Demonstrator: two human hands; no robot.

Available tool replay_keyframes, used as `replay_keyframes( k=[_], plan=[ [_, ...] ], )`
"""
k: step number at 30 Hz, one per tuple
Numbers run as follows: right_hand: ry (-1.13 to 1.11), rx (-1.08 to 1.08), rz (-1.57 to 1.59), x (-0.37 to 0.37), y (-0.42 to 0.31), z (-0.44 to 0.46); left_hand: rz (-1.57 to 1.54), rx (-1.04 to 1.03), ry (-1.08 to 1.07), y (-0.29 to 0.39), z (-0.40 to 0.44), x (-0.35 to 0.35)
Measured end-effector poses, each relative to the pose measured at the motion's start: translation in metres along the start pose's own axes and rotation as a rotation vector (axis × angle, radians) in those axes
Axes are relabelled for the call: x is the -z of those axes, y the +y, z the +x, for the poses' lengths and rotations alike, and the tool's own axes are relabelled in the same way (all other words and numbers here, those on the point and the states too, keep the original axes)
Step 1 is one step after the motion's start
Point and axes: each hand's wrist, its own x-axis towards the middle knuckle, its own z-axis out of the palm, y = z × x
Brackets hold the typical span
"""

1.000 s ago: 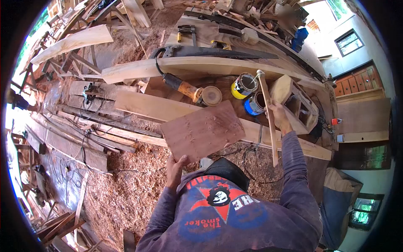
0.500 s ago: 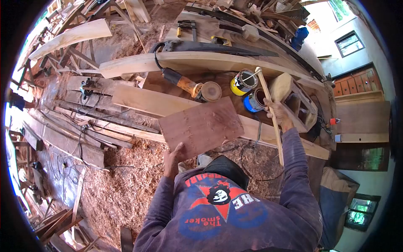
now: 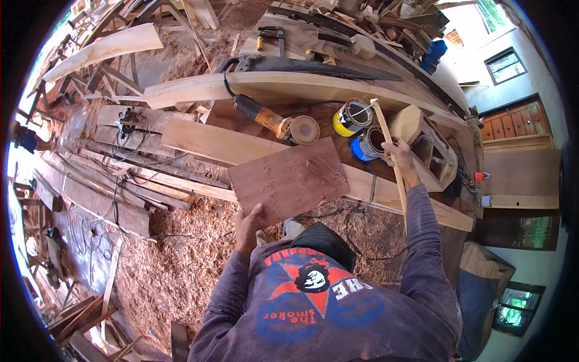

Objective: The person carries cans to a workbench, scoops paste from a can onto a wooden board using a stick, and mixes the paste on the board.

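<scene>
My left hand (image 3: 247,228) grips the lower left corner of a reddish-brown board (image 3: 289,181) with wood shavings on its face. In my right hand (image 3: 401,158) is a thin pale wooden stick (image 3: 396,175), held upright beside the cans, its top end near the rim of the yellow can. That yellow can (image 3: 345,123) and a blue can (image 3: 363,149) stand open side by side. Just right of them lies a hollow wooden frame (image 3: 429,148). An orange and black power tool (image 3: 259,116) with a round disc rests left of the cans.
A handsaw (image 3: 289,65) lies behind a long pale beam (image 3: 223,87). Farther back is a clamp (image 3: 271,40). Planks (image 3: 129,181) and cables are at the left. Shavings (image 3: 187,265) cover the floor. A partly visible person (image 3: 27,139) is at the far left edge.
The stick has tilted, its lower end shifting right toward my sleeve. My left hand and the board have moved slightly left and up.
</scene>
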Motion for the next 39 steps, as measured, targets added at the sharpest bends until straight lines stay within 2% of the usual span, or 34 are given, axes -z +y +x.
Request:
replay_keyframes(
  k=[2, 5, 10, 13, 18, 20, 21, 26, 29, 31, 32, 33, 35, 39],
  plan=[
    [-0.088, -0.044, 0.275, 0.000, -0.010, -0.006, 0.023, -0.017, 0.000, -0.004, 0.003, 0.002],
    [-0.067, -0.044, 0.312, 0.000, -0.017, -0.011, 0.008, -0.012, 0.005, 0.013, -0.009, -0.010],
    [-0.083, -0.080, 0.350, 0.004, -0.042, -0.022, -0.079, -0.015, 0.019, -0.015, 0.006, -0.009],
    [0.088, 0.102, -0.040, 0.005, -0.049, -0.022, -0.052, -0.012, 0.023, -0.012, 0.002, -0.013],
    [0.021, 0.125, -0.124, 0.007, -0.039, -0.016, -0.064, 0.023, -0.009, -0.015, 0.005, -0.015],
    [-0.025, -0.022, 0.041, -0.001, -0.019, -0.009, -0.035, 0.052, -0.004, -0.014, 0.005, -0.013],
    [0.005, -0.041, -0.042, -0.008, -0.014, -0.010, -0.039, 0.051, 0.000, -0.016, 0.006, -0.012],
    [-0.026, -0.112, -0.063, -0.018, -0.004, -0.019, -0.169, 0.013, -0.040, -0.016, 0.005, -0.013],
    [-0.109, -0.086, 0.020, -0.020, -0.011, -0.036, -0.167, 0.035, -0.036, -0.027, 0.014, -0.007],
    [-0.320, -0.021, -0.082, -0.023, -0.015, -0.062, -0.182, 0.021, -0.055, -0.024, 0.011, -0.009],
    [-0.414, 0.139, -0.329, -0.032, -0.016, -0.077, -0.193, 0.008, -0.083, -0.022, 0.009, -0.010],
    [-0.392, -0.004, -0.132, -0.058, -0.009, -0.096, -0.192, 0.015, -0.080, -0.022, 0.009, -0.010],
    [-0.554, 0.053, -0.385, -0.089, -0.014, -0.121, -0.168, 0.043, -0.084, -0.021, 0.009, -0.009],
    [-0.489, 0.096, -0.547, -0.129, 0.040, -0.130, -0.232, 0.045, -0.054, -0.020, 0.006, -0.015]
  ],
)
